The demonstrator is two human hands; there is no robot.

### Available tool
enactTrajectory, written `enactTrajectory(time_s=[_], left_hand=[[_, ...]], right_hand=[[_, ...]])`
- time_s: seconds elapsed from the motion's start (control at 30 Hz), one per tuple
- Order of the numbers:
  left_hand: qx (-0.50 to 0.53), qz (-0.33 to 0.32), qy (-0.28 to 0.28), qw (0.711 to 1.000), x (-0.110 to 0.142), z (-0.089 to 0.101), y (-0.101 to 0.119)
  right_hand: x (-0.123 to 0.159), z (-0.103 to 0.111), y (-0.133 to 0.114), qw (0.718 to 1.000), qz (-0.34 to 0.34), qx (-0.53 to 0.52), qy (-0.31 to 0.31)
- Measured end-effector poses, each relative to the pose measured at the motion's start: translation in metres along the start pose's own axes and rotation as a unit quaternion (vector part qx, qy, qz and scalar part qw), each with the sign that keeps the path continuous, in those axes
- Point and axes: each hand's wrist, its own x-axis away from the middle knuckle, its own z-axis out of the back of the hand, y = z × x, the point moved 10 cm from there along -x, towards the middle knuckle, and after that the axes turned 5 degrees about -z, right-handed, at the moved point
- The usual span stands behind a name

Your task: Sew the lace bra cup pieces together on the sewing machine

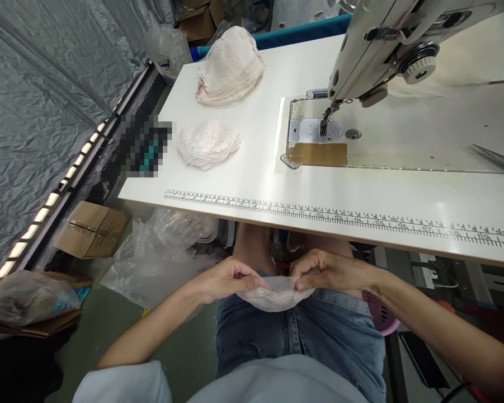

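Over my lap, below the table edge, a small white lace-edged fabric piece is stretched between both hands. My left hand pinches its left end between thumb and fingers. At the other end my right hand is closed on the fabric with thumb and bent fingers. The piece sags in a curve between them, and a lace pattern shows through its sheer upper part. On the table lie a white lace piece and, farther back, a stack of cream fabric pieces with reddish threads at the edges.
A sewing machine stands on the white table, which has a printed ruler along its front edge. Pointed metal scissors or tweezers lie at right. Plastic bags and a cardboard box sit at lower left.
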Motion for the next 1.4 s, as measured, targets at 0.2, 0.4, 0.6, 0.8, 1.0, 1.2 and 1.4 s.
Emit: enactTrajectory(time_s=[0.2, 0.4, 0.6, 0.8, 1.0, 1.2, 1.4], left_hand=[[0.044, 0.042, -0.03, 0.998, 0.0, -0.007, -0.009], [0.047, 0.049, -0.013, 0.998, -0.001, -0.005, -0.015], [0.036, 0.04, -0.015, 0.998, -0.002, -0.005, -0.014], [0.014, 0.027, -0.012, 0.999, -0.003, -0.004, -0.012], [0.01, 0.015, -0.016, 1.0, -0.002, -0.003, -0.006], [-0.051, 0.006, -0.037, 0.998, -0.01, -0.011, -0.001], [-0.055, 0.013, -0.035, 0.998, -0.017, -0.015, -0.006]], right_hand=[[0.001, -0.001, -0.003, 1.0, -0.01, 0.001, 0.001], [0.001, -0.002, -0.003, 1.0, -0.021, -0.007, 0.004], [0.0, -0.003, 0.0, 1.0, -0.021, 0.001, -0.007], [0.0, -0.006, -0.002, 1.0, -0.017, 0.009, -0.006], [-0.001, -0.009, -0.008, 0.999, -0.004, 0.03, -0.013], [0.0, -0.011, -0.014, 0.999, 0.008, 0.042, -0.008], [0.002, -0.008, -0.012, 0.999, 0.015, 0.051, 0.001]])
